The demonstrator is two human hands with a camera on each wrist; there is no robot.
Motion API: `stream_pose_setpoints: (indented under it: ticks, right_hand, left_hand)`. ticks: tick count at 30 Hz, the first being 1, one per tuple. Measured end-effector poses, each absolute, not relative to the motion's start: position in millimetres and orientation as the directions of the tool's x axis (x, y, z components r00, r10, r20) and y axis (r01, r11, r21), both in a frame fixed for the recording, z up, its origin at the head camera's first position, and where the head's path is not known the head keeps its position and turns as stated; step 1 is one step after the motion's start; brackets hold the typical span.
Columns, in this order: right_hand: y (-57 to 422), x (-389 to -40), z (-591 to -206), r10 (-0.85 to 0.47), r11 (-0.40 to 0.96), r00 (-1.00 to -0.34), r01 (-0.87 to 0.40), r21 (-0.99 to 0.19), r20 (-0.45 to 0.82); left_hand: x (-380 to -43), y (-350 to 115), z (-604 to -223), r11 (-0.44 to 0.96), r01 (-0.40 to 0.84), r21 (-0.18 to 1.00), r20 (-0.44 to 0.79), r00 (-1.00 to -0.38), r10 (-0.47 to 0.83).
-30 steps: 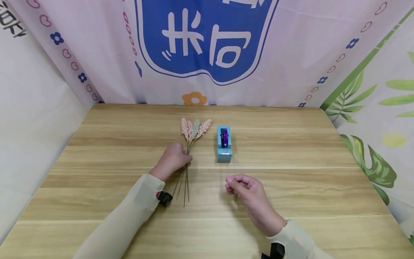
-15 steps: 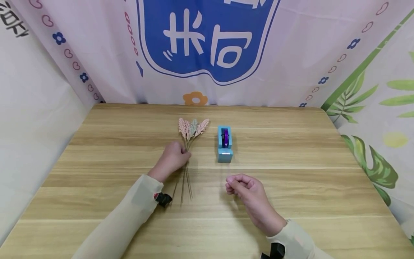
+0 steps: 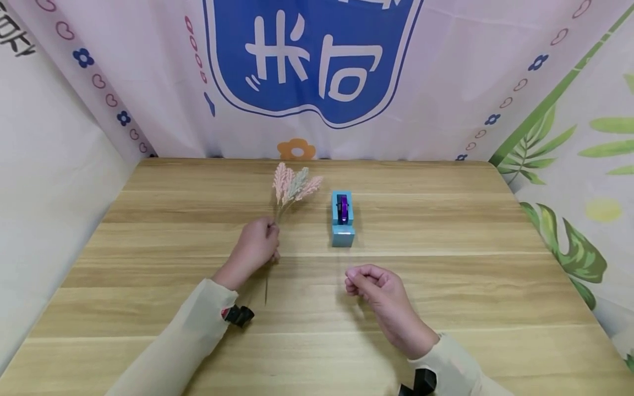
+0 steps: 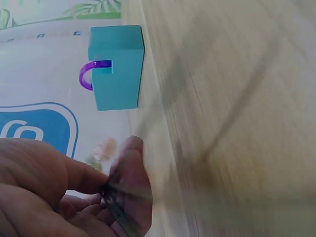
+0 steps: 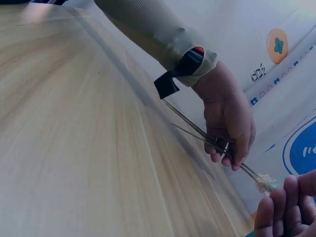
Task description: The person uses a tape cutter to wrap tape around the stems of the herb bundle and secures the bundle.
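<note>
My left hand (image 3: 255,242) grips a bunch of artificial flowers (image 3: 292,186) by their thin stems, left of the middle of the table. The flower heads are pink, with one grey-green among them, and point away from me. In the right wrist view the stems (image 5: 190,121) run through the fingers, raised off the wood. My right hand (image 3: 378,297) hangs still with loosely curled fingers, and I see nothing in it. Just beyond that hand stands a light blue tape dispenser (image 3: 343,236) with a purple roll (image 3: 343,208) in it; neither hand touches it.
The wood-grain table (image 3: 475,275) reaches back to a printed cloth (image 3: 163,82) with a blue emblem. White cloth hangs at the left and leaf-patterned cloth (image 3: 584,253) at the right. Each wrist wears a small black camera (image 3: 239,315).
My left hand has lifted the flowers off the table and turned, drawing slightly toward me and to the left. The heads now sit higher in view. The right hand has stayed put.
</note>
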State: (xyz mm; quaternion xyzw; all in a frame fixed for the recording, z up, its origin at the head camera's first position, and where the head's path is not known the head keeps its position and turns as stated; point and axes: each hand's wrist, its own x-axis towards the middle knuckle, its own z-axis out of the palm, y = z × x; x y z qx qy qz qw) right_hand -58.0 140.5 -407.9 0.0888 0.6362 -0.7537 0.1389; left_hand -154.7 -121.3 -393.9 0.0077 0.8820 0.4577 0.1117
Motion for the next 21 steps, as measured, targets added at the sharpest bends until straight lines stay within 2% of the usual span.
stream_pose_setpoints:
  ticks: [7,16,21]
  right_hand:
    - [140,-59,-406,-0.091,-0.154,-0.951,0.305,-0.940,-0.294]
    - [143,-61,-399,-0.083,-0.167,-0.960,0.279,-0.946,-0.268]
    - [147,-63,-392,-0.102,-0.197,-0.965,0.260,-0.945,-0.243]
  left_hand:
    - [-145,-125,-389,0.566,-0.030,0.824,-0.117,-0.986,0.119]
    - [-128,-131,-381,0.622,0.094,0.778,0.001,-0.989,0.147]
    - [-117,-140,-378,0.623,0.107,0.775,0.019,-0.989,0.147]
